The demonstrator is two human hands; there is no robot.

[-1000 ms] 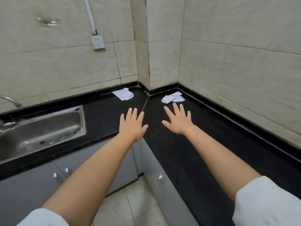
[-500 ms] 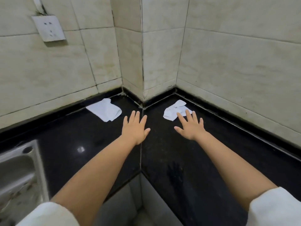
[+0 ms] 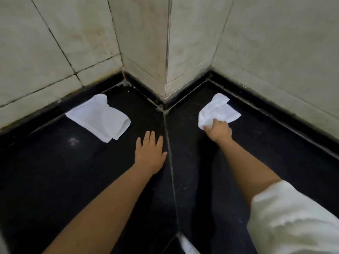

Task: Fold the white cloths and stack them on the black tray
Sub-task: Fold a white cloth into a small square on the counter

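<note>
The white cloth (image 3: 218,110) on the right lies crumpled on the black table (image 3: 73,171), close to the wall corner, and the right hand (image 3: 218,130) has its grip on the cloth's near edge: the fingers are curled down over the fabric and bunch it at the near left corner, while the rest of the cloth spreads away from the hand toward the wall. The right forearm runs back toward the lower right, where a white sleeve (image 3: 293,217) covers the upper arm.

The left hand (image 3: 149,154) holds nothing. Its grip is wide, with the fingers straight and slightly spread, palm down over the dark table just left of the seam (image 3: 171,171) that runs across the surface toward the corner. Whether the palm rests on the table or hangs just above it cannot be told. Its forearm reaches back toward the lower left.

A second white cloth (image 3: 99,118) lies farther left on the table, loosely doubled over with a rounded fold at its right end, near the left wall and well apart from both hands. It is just beyond the left hand's fingertips, up and to the left.

Pale tiled walls (image 3: 275,43) with dark grout lines rise behind the table, and a tiled column (image 3: 165,43) juts out at the corner between the two cloths.
</note>
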